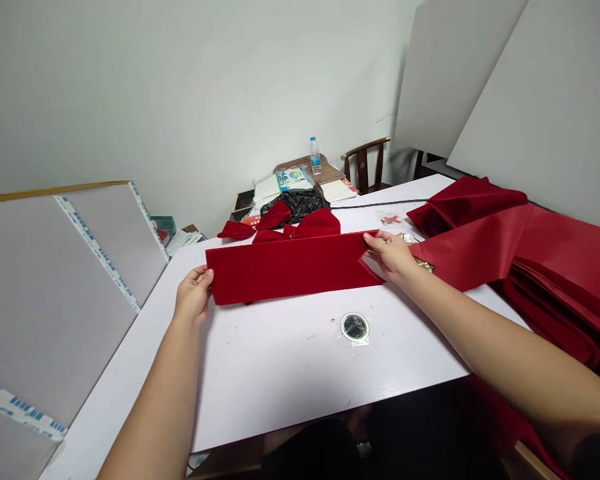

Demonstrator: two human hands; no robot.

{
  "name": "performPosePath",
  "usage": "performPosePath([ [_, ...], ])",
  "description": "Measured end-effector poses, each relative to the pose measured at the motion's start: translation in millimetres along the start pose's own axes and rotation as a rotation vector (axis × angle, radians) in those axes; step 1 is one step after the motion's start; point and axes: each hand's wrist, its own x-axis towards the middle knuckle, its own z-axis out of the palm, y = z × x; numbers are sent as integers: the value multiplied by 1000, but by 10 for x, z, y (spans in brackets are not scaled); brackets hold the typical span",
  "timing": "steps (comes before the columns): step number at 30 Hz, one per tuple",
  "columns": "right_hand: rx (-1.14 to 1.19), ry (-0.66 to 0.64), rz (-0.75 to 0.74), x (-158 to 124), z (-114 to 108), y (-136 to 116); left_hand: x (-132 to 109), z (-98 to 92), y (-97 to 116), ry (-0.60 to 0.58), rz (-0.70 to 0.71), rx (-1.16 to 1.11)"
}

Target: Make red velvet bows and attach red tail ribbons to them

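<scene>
A long red velvet strip lies flat across the white table. My left hand pinches its left end, fingers closed on the edge. My right hand grips the strip's right end, where the fabric has a notched cut. Just behind the strip lie finished red velvet bows. A roll of clear tape sits on the table in front of the strip, between my arms.
A thick stack of red velvet pieces fills the table's right side. A black plastic bag, papers and a water bottle lie behind the bows. Grey boards lean at left. A wooden chair stands at the back.
</scene>
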Motion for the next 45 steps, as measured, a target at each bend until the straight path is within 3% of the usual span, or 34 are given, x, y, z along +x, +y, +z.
performPosePath([
  [3,-35,-16,-50,-33,15,-10,-157,31,-79,62,-52,-84],
  [7,-72,-38,-89,-66,37,6,-263,55,-156,28,-109,-119],
  [15,-109,-40,-109,-69,23,-5,-113,-101,-156,32,-40,-180],
  [22,-73,-55,-56,-85,23,-15,-127,-44,-174,157,-34,-169],
  [30,-22,-76,3,-62,-1,-15,-148,-92,-113,143,-52,-193],
  [33,-103,-55,16,-7,-56,19,-145,-77,-105,165,48,-149],
  [35,-250,5,-126,-20,-69,22,-182,-41,-107,172,205,-94],
  [37,-486,65,-404,-110,-22,-10,-276,18,-107,144,393,24],
  [39,-713,29,-693,-277,119,-68,-428,99,-102,68,579,198],
  [41,-833,-166,-885,-481,360,-121,-611,199,-96,-37,757,355],
  [43,-890,-433,-1007,-661,668,-134,-782,299,-97,-146,908,444],
  [45,-960,-600,-1118,-770,977,-96,-906,377,-107,-247,1016,484],
])
